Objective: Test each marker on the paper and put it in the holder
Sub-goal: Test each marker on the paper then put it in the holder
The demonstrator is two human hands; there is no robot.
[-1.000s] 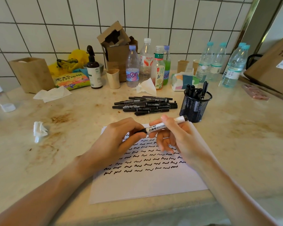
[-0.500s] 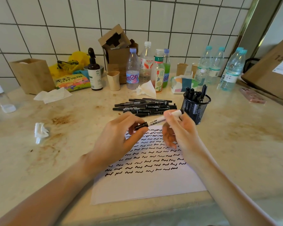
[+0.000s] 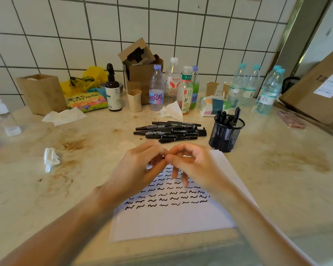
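Observation:
Both hands meet fingertip to fingertip above the white paper (image 3: 171, 221), which carries several rows of black squiggles. My left hand (image 3: 140, 169) and my right hand (image 3: 196, 166) pinch one marker (image 3: 163, 157) between them. Only a small black bit of it shows; the fingers hide the rest. Beyond the hands, a pile of black markers (image 3: 171, 131) lies on the counter. The black mesh holder (image 3: 226, 135) stands to the right of the pile at the paper's far right corner, with several markers upright in it.
Several bottles (image 3: 157, 89) line the tiled wall, with a tissue box (image 3: 213, 106), paper cups and a brown cardboard box (image 3: 140, 73). A crumpled tissue (image 3: 51, 158) lies at the left. A large carton (image 3: 315, 93) and a pink phone (image 3: 292, 120) are at the right.
The hands have closed together along the marker. Its white body, plainly visible between them before, is now almost wholly hidden by the fingers. The view has tilted slightly.

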